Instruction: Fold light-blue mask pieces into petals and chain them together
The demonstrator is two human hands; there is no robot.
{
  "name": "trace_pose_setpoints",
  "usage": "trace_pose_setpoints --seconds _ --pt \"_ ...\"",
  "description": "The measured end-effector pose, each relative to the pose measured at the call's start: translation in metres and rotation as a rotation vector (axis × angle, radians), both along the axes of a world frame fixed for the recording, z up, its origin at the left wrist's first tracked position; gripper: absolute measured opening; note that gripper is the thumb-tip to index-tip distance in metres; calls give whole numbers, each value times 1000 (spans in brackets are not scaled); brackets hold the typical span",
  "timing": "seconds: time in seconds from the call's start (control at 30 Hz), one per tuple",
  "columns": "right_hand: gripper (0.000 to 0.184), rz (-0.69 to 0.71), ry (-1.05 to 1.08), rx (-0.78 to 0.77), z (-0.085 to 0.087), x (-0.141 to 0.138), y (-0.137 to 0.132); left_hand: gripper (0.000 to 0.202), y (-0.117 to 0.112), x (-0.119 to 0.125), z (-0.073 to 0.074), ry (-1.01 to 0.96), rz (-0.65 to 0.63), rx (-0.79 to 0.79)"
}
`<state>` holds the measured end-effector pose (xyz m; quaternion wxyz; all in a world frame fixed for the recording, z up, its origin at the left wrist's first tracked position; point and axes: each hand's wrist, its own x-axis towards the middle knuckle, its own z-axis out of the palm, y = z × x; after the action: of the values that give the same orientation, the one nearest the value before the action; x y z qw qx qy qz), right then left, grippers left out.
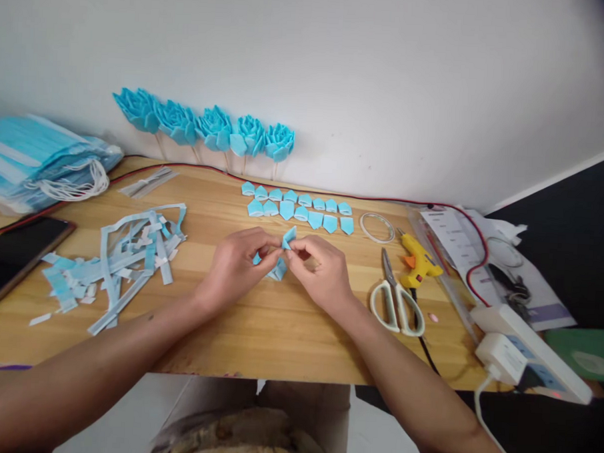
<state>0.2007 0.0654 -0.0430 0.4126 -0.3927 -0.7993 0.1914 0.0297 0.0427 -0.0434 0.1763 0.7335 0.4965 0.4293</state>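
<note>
Between my two hands, above the middle of the wooden table [217,346], is a small folded piece of blue mask fabric [289,236]. My left hand [240,260] pinches its left side between thumb and fingertips. On the other side, my right hand [323,267] pinches it the same way. Beneath my fingers lie more blue fabric pieces [278,271], partly covered by my hands. Just beyond, two rows of folded blue petals [286,210] lie on the table, most with a pointed tip.
Several blue fabric flowers [215,128] on sticks lean against the wall. To the left are blue face masks [35,158], a phone [20,257] and fabric scraps [125,265]. At right lie scissors [397,307], a yellow glue gun [419,260], a clear ring [377,227] and a power strip [536,357].
</note>
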Motion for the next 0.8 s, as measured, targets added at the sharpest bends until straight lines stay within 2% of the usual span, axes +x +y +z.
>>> trace_pose_setpoints --seconds 0.3,0.63,0.8 --pt "10 -2 -22 54 -1 0 1 12 1 2 -3 -104 3 -77" --pt "10 4 69 -97 2 1 2 13 2 2 1 -148 -38 -75" --pt "9 14 79 -111 1 0 2 13 3 1 1 -120 -44 -51"
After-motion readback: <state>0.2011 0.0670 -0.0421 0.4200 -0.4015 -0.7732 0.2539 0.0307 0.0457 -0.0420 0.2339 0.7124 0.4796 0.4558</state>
